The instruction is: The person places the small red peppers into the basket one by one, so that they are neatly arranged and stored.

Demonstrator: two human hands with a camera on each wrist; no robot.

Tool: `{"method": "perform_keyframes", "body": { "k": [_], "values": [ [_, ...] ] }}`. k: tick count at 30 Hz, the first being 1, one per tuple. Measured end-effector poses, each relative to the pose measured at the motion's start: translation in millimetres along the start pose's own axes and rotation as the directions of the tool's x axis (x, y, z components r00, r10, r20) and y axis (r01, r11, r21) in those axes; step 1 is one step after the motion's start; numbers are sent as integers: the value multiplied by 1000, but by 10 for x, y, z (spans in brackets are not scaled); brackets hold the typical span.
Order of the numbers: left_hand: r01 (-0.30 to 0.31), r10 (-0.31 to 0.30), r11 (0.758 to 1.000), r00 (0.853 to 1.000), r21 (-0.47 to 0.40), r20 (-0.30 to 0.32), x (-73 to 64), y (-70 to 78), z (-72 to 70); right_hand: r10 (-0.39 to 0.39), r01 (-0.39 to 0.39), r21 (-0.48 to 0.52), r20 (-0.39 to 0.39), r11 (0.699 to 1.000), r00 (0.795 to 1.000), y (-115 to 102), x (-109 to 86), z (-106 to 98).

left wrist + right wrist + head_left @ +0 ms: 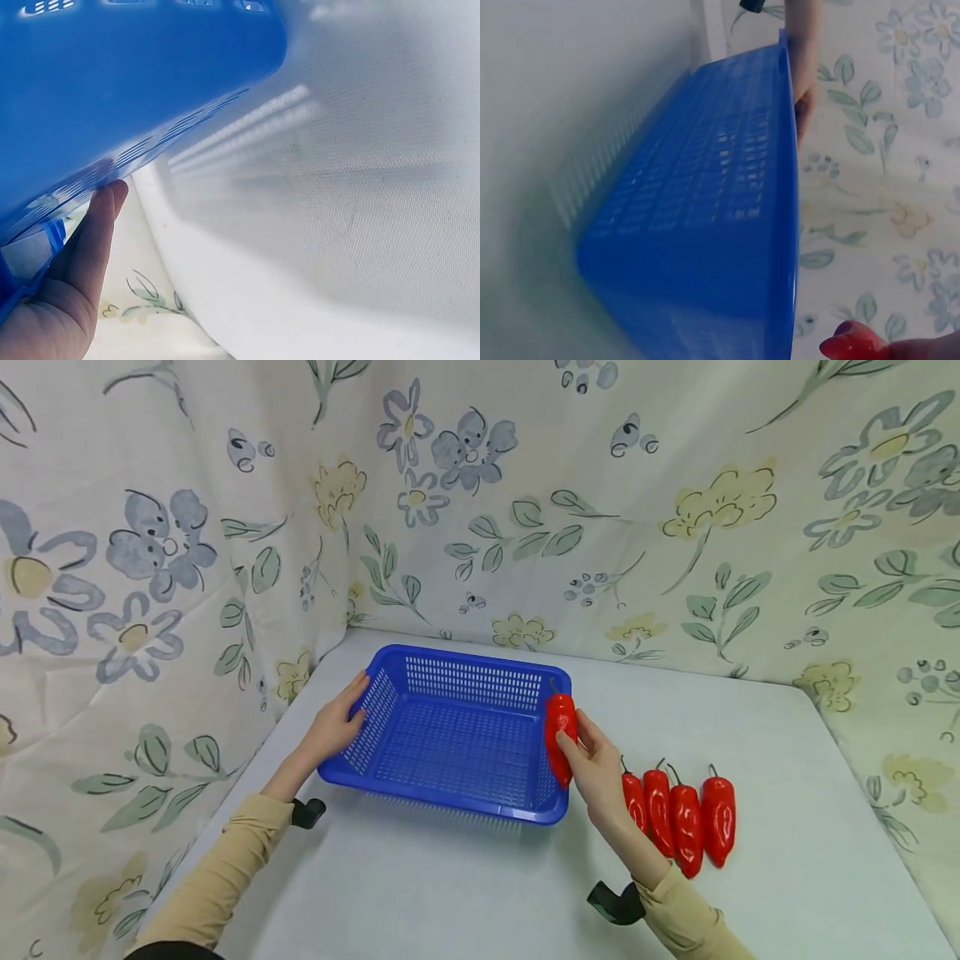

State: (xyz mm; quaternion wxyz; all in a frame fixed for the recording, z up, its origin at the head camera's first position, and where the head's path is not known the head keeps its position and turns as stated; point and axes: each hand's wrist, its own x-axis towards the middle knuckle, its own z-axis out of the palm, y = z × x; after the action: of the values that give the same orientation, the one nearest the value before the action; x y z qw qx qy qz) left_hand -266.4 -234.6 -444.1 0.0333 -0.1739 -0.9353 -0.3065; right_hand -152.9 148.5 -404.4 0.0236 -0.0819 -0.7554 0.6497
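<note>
A blue plastic basket [465, 814] with slotted walls stands on the white table. My left hand [333, 722] holds its left rim, the thumb over the inner side and the fingers along the outside; in the left wrist view those fingers [94, 225] lie against the outer wall. At the basket's right side, my right hand [592, 764] pinches a long red pepper [559, 727] between thumb and fingers. The pepper is above the right rim, its stem pointing away from me. In the right wrist view only the red pepper tip [853, 343] shows beside the basket wall [697, 202].
Several more red peppers [718, 818] lie in a row on the white table [810, 860], right of the basket, partly behind my right hand and forearm. A floral curtain [525, 510] hangs behind the table and along its left side.
</note>
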Motion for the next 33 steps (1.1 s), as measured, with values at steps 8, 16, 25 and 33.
{"method": "perform_keyframes", "body": {
  "k": [8, 16, 25, 33],
  "values": [
    [-12, 12, 1000, 1000, 5, -9, 7, -16, 5, -27, 26, 75, 16, 997, 1000, 3, 36, 430],
    [-39, 40, 999, 999, 24, -31, 8, -12, 16, 37, -38, 134, 8, 990, 999, -37, 50, 897],
    [-28, 28, 999, 999, 17, -16, 2, -8, 7, 50, -50, 138, 6, 989, 999, -62, 51, 1347],
    [-22, 22, 1000, 1000, 19, -17, 7, -2, 14, 71, -70, 81, -11, 994, 997, -80, 111, 1657]
  ]
}}
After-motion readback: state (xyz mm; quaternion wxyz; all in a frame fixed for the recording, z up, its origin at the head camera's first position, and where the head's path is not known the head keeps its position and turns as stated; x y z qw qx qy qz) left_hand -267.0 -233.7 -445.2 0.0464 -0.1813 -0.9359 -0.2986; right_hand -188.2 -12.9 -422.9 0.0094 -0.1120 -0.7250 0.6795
